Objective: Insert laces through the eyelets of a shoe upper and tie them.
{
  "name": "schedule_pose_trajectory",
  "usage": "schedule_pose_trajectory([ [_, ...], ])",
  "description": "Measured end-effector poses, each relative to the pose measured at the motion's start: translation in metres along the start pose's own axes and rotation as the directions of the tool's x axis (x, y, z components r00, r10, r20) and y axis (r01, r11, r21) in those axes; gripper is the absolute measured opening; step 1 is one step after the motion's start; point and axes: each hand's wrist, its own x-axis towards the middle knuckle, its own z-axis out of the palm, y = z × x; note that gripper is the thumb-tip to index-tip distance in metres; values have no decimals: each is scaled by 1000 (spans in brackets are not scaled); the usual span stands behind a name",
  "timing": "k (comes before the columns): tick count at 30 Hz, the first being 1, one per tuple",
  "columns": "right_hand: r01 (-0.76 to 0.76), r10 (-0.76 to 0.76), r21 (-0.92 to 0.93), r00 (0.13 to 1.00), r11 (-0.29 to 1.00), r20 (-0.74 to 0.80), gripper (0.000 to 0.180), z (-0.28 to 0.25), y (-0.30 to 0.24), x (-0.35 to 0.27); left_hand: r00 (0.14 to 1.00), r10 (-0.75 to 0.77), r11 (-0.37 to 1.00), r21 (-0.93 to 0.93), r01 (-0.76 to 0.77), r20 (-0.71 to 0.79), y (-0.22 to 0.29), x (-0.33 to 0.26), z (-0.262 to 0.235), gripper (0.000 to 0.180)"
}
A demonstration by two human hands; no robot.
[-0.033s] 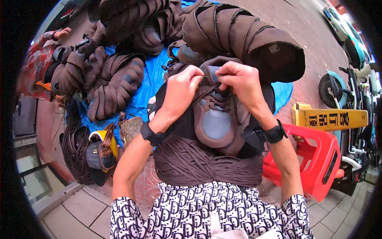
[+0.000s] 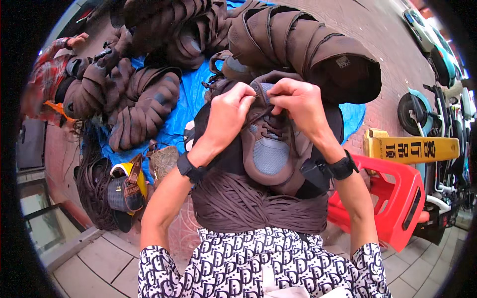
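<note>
Shoe (image 2: 271, 156) in the middle, lace bundle (image 2: 258, 206) just near of it. Left grip (image 2: 226, 111) at its far left, right grip (image 2: 303, 104) at its far right. Tarp (image 2: 191, 94) beyond; stacked uppers (image 2: 144, 107) on it, left, nested row (image 2: 278, 42) far, running right. Left side: handbag (image 2: 124, 193), loose laces (image 2: 94, 186) left of that. Right: stool (image 2: 410, 198), long box (image 2: 417, 147) just far of it (contact unclear), wheel (image 2: 411, 114) farther.

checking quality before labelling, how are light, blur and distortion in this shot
Head view: soft, fairly even light on the shoe, while the hollow end of the brown stack is dark; the plaid shirt at left looks blurry; scooters at right lean near the black fisheye rim.
</note>
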Motion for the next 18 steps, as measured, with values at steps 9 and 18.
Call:
schedule_pose_trajectory([
  [9,-163,161,67,987,984,26,7,3,-7,3,978,206,967,150,-208,28,-4,-4,2,5],
  [18,-135,133,124,991,983,18,6,3,-6,0,999,-41,998,47,41,17,-3,-5,2,7],
])
